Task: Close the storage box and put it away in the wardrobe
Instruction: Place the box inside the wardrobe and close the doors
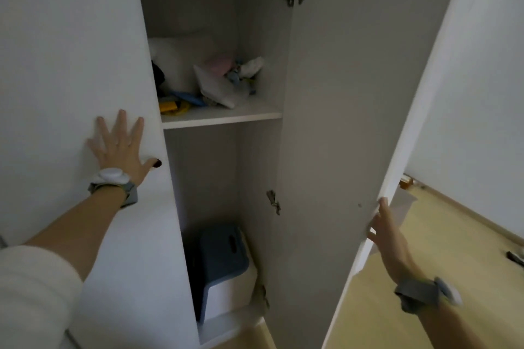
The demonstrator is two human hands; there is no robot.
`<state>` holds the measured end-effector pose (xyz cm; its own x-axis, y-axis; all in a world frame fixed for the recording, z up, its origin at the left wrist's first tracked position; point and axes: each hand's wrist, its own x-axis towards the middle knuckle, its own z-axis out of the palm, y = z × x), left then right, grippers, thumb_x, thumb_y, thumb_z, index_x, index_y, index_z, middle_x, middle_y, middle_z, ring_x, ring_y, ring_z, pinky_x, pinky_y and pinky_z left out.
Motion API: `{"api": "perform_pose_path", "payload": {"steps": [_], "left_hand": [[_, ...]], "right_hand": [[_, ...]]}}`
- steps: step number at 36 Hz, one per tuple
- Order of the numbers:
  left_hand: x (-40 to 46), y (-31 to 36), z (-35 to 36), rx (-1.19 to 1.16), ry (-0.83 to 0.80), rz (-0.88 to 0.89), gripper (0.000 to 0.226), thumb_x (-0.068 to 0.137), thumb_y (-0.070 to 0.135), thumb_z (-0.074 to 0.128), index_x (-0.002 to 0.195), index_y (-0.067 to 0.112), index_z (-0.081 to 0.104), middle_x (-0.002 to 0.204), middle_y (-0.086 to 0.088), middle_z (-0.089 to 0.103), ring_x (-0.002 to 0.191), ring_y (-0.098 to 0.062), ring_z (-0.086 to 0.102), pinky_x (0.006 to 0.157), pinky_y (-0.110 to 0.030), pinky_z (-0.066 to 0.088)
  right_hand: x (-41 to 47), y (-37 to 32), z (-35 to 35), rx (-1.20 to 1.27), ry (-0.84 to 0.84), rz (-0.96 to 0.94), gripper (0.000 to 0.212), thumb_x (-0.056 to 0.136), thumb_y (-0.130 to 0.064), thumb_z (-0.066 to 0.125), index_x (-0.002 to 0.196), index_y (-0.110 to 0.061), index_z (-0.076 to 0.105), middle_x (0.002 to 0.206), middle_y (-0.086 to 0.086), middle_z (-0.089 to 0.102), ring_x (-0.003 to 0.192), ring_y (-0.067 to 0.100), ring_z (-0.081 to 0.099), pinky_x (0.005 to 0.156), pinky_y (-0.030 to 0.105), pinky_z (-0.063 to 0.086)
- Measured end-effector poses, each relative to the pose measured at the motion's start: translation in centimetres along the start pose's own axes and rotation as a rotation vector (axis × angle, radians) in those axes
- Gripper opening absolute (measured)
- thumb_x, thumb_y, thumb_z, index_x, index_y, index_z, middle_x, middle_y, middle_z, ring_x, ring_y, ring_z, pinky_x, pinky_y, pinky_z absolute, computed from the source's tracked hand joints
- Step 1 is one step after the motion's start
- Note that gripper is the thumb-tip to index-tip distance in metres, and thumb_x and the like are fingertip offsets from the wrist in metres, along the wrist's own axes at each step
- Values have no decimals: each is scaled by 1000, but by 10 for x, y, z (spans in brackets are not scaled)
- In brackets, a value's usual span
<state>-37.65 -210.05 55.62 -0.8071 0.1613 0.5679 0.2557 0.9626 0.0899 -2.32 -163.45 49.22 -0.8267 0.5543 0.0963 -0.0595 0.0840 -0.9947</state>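
The white wardrobe stands open in front of me. My left hand point(119, 144) lies flat with spread fingers on the closed left door point(71, 51). My right hand point(382, 224) grips the outer edge of the open right door point(340, 122). On the wardrobe floor sits a white box point(232, 292) with a blue-grey cover point(221, 255) that has a handle slot and lies tilted over it. A translucent plastic container point(404, 204) shows on the room floor, mostly hidden behind the open door's edge.
A white shelf point(221, 117) at mid height holds several loose items: a white bag, yellow and blue pieces, a pink thing. Pale wooden floor point(439, 249) extends to the right, with a small dark object point(514, 256) near the right edge.
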Motion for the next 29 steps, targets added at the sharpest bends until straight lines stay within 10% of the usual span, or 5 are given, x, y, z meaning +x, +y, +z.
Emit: {"api": "perform_pose_path", "payload": {"steps": [5,13,29], "left_hand": [[-1,8,1,36,-24,6,113,77,60,73,161,32,2,169,-5,-11,150,-45,-18,109,-75,21],[-8,8,-4,15,-20,16,106,84,59,65,161,32,-3,168,-3,-18,150,-48,-17,114,-74,15],[-7,4,-15,46,-50,14,107,84,56,69,160,34,-2,168,-3,-16,151,-47,-14,113,-72,21]], "right_hand": [[3,19,-17,15,18,-76,61,99,-73,39,135,-30,63,134,2,69,118,19,69,94,46,52],[1,8,24,-158,-74,-182,32,111,-40,37,135,-40,58,130,-15,65,111,7,70,71,36,65],[10,-8,275,-296,-303,-401,14,104,-34,58,100,-22,52,90,-6,73,88,15,72,83,40,61]]}}
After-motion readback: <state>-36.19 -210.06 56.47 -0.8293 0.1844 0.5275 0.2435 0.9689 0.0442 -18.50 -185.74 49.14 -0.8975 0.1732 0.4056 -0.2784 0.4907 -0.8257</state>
